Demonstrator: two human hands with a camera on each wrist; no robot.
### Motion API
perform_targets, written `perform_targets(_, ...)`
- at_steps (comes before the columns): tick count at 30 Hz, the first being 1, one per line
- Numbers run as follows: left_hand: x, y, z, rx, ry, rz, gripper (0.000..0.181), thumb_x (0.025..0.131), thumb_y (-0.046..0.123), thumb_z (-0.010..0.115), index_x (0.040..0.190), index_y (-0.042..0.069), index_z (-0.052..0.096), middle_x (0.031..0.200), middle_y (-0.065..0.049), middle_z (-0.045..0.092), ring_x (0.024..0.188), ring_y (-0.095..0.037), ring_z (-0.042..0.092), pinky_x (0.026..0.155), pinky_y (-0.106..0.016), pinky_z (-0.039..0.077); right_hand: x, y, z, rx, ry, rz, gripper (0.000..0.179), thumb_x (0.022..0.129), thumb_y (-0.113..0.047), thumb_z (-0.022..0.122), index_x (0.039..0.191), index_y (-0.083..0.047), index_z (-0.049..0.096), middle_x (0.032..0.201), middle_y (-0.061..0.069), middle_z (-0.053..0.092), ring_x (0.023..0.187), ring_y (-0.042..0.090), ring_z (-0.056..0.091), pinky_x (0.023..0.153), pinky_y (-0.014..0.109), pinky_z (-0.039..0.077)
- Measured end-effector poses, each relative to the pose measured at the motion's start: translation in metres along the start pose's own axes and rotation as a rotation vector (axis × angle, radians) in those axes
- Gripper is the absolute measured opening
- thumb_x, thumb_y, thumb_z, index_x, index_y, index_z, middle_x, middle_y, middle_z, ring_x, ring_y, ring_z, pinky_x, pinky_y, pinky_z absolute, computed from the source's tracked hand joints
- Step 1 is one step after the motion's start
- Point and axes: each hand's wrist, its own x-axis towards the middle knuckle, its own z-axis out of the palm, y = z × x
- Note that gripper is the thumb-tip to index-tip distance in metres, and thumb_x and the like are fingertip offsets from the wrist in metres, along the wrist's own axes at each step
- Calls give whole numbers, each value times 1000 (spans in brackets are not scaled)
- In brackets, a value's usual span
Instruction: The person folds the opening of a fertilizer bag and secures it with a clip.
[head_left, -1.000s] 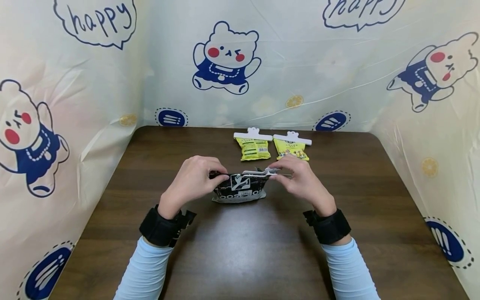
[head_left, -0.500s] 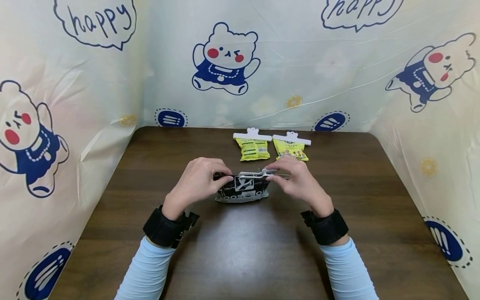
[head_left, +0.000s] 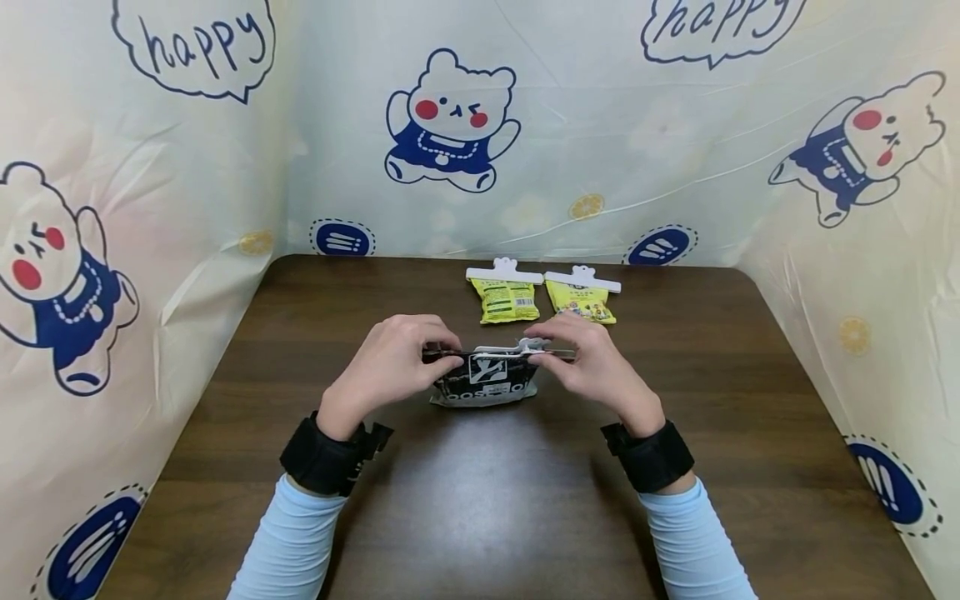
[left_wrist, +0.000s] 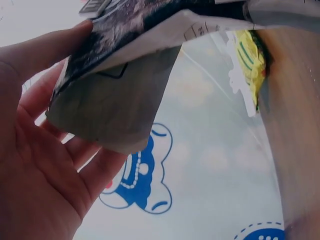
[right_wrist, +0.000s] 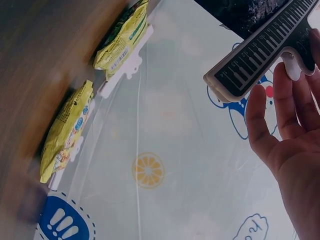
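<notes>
A black bag (head_left: 480, 381) with white print and a pale bottom stands in front of me at mid-table. My left hand (head_left: 401, 358) pinches its upper left edge between thumb and fingers; the left wrist view shows the bag's open grey flap (left_wrist: 120, 107) by the fingers. Along the top right of the bag lies a white bag clip (head_left: 504, 351). Its handle is pinched by my right hand (head_left: 592, 358). Seen from the right wrist, the clip's long bar (right_wrist: 255, 57) has a dark piano-key print and overlaps the black bag there.
Behind the black bag, two yellow snack packets (head_left: 508, 302) lie side by side near the back edge of the brown table (head_left: 480, 500), each with a white clip (head_left: 582, 277) across its top. A printed curtain (head_left: 330, 125) rises behind and on both sides.
The clip has slid a little leftward along the bag's top with my right hand. The bag and my left hand have shifted slightly right. Both grips stay the same.
</notes>
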Motion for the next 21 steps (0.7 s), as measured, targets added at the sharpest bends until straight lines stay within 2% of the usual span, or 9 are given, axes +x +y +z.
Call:
perform_targets(6, -5, -5, -8, -5, -29, -30, 7, 87, 23, 84, 93, 19, 83, 90, 6, 76, 74, -10, 65, 62, -34, 52, -1, 1, 0, 17, -2, 10, 31, 85, -1, 85, 115, -6, 77, 108, 12, 79, 100, 25, 70, 89, 58, 58)
perform_targets(9, -6, -7, -10, -10, -40, -13, 6, 88, 21, 84, 93, 18, 84, 89, 5, 77, 72, -10, 65, 60, -34, 52, -2, 1, 0, 24, -5, 18, 29, 86, 0, 84, 113, -6, 78, 106, 11, 78, 99, 25, 68, 79, 56, 60)
perform_targets(13, -5, -7, -10, -20, -29, 28, 4, 89, 18, 83, 92, 16, 85, 87, 4, 78, 70, -9, 65, 59, -33, 52, -2, 0, -1, 7, 3, 13, 27, 85, 0, 84, 111, -6, 79, 102, 10, 78, 94, 25, 67, 73, 50, 58)
perform_targets(15, -4, -7, -9, -20, -19, 42, 3, 89, 17, 83, 92, 16, 85, 86, 4, 78, 69, -9, 65, 58, -33, 51, -2, -1, -1, -3, 13, 3, 26, 84, 0, 85, 110, -5, 80, 99, 10, 78, 90, 24, 66, 73, 48, 56)
perform_targets(19, -3, -7, -6, -26, -5, 60, 3, 89, 15, 83, 92, 15, 85, 84, 3, 78, 69, -9, 65, 58, -33, 51, -3, 1, -1, -18, 39, -28, 25, 82, 1, 86, 106, -4, 80, 95, 10, 78, 85, 24, 67, 81, 51, 57)
perform_targets(21, -2, -6, -5, -31, 1, 68, 3, 89, 14, 83, 92, 15, 85, 83, 3, 78, 68, -9, 65, 58, -33, 51, -3, 3, -1, -19, 48, -44, 25, 82, 2, 87, 105, -4, 80, 94, 10, 78, 83, 23, 66, 79, 51, 57)
